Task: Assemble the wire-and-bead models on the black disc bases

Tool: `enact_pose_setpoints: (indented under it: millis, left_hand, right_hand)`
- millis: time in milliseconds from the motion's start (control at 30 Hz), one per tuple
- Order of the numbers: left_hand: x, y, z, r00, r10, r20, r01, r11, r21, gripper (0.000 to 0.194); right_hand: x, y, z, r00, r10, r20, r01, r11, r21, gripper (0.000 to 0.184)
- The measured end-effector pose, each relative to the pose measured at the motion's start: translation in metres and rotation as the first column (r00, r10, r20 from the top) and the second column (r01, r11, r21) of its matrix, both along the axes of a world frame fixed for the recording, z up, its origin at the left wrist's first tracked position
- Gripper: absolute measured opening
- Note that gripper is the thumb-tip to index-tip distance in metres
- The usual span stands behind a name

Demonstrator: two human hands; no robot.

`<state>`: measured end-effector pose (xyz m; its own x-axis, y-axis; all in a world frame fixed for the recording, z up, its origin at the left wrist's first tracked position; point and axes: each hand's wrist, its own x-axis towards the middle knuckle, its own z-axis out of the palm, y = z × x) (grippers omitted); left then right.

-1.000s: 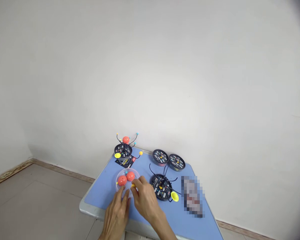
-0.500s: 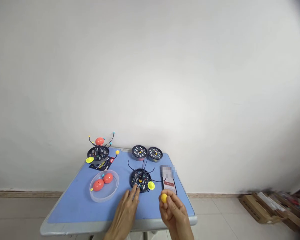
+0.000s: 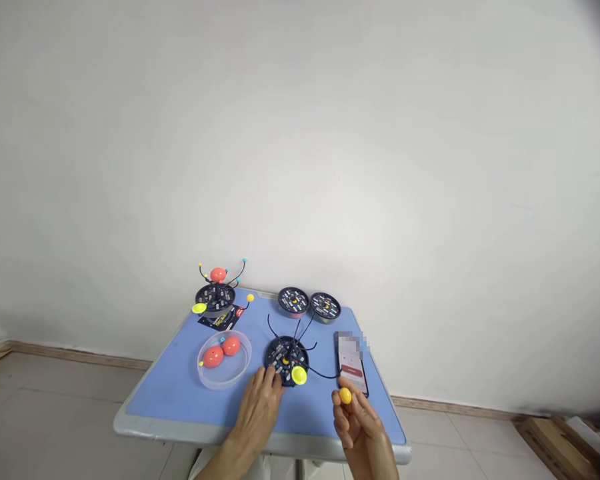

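My right hand (image 3: 363,427) pinches a small yellow ball (image 3: 345,396) between thumb and fingers, in front of the phone. The fingers of my left hand (image 3: 260,403) are bent over the near left rim of a solar system model's round black base (image 3: 275,353). From this base rise several thin curved black arms (image 3: 324,376), one of them pointing toward the yellow ball. A lime-yellow dish-like piece (image 3: 299,375) sits at the front of the base. The fingertips of my left hand are partly hidden.
A clear round tray (image 3: 225,385) holds red balls (image 3: 213,357) and small pieces. Behind it, an assembled model (image 3: 215,297) stands by a black card (image 3: 222,320). Two round bases (image 3: 293,301) stand at the back, and a phone (image 3: 353,370) lies right. Cardboard boxes (image 3: 555,443) lie on the floor.
The view has shifted, so the table appears farther right. My left fingers have curled at the base's rim, and the base has turned slightly. The yellow ball stays in my right hand.
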<state>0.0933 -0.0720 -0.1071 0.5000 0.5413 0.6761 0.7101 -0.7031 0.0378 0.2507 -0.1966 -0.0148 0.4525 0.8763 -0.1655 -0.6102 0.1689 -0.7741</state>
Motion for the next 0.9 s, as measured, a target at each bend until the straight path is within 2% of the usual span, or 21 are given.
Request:
enact_pose_setpoints:
  millis: [167,267,367,467,567,667,767,900]
  left_hand:
    - [-0.011,0.006,0.007,0.997,0.067,-0.049,-0.067,0.998,-0.004,0.037]
    - [-0.017,0.003,0.007,0.997,0.082,-0.01,-0.081,0.996,0.04,0.036]
    - [-0.025,-0.009,0.002,0.995,0.082,0.057,-0.086,0.994,0.071,0.033]
    - [-0.027,-0.029,-0.003,0.99,0.006,0.141,-0.018,0.997,0.079,0.03]
    - [-0.017,-0.047,-0.001,0.962,-0.137,0.237,0.119,0.989,0.091,0.028]
    - [0.002,-0.056,0.007,0.922,-0.238,0.306,0.235,0.971,0.047,0.03]
    - [0.024,-0.055,0.013,0.884,-0.244,0.399,0.291,0.955,-0.061,0.033]
    - [0.044,-0.048,0.012,0.854,-0.189,0.485,0.314,0.93,-0.191,0.035]
  right_hand:
    - [-0.003,0.001,-0.003,1.0,0.012,-0.025,-0.013,1.0,-0.013,0.04]
    - [-0.007,0.0,-0.006,0.999,0.033,-0.04,-0.033,0.999,-0.006,0.036]
    - [-0.01,-0.005,-0.009,0.997,0.065,-0.048,-0.065,0.998,0.011,0.034]
    - [-0.012,-0.009,-0.01,0.996,0.072,-0.057,-0.072,0.997,-0.007,0.034]
    - [-0.012,-0.01,-0.011,0.998,0.043,-0.046,-0.045,0.998,-0.037,0.037]
    - [-0.01,-0.009,-0.012,1.0,0.022,-0.02,-0.024,0.998,-0.056,0.039]
    - [-0.003,-0.008,-0.016,1.0,0.031,-0.003,-0.031,0.997,-0.07,0.038]
    - [0.006,-0.009,-0.022,0.999,0.031,-0.02,-0.032,0.998,-0.046,0.036]
